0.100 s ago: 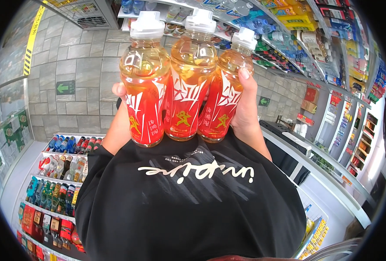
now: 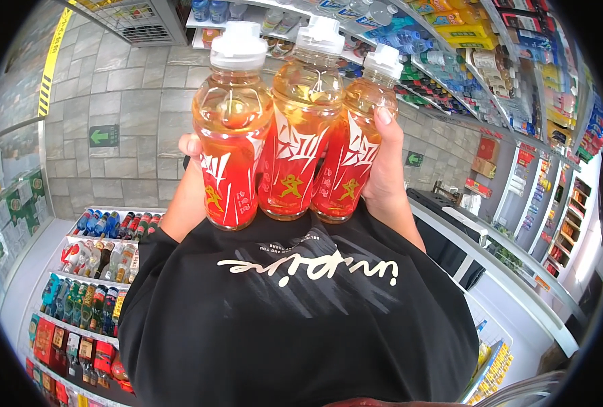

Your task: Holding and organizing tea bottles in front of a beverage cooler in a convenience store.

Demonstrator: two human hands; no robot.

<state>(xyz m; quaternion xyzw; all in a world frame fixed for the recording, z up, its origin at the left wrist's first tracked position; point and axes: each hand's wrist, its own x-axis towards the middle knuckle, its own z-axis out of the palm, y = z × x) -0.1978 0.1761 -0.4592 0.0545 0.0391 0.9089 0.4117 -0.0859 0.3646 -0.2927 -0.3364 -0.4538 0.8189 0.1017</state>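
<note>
Three plastic drink bottles with white caps, amber liquid and red labels are held upright side by side in front of my chest. My left hand [image 2: 191,146] presses against the outer side of the left bottle [image 2: 230,152]; most of its fingers are hidden behind it. The middle bottle [image 2: 298,139] is squeezed between the other two. My right hand [image 2: 385,163] is closed round the right bottle [image 2: 350,159], its thumb on the upper side near the shoulder. Fingers behind the bottles cannot be seen.
A shelf unit with bottles and boxes [image 2: 87,271] stands at lower left. Long shelves of drinks and packets [image 2: 450,61] run along the upper right. A counter with dark equipment [image 2: 444,210] is at right. Grey tiled floor [image 2: 135,108] carries green arrow signs [image 2: 104,136].
The bottles have shifted slightly to the right, and the left bottle's top leans a little nearer and to the right. Both hands keep their hold.
</note>
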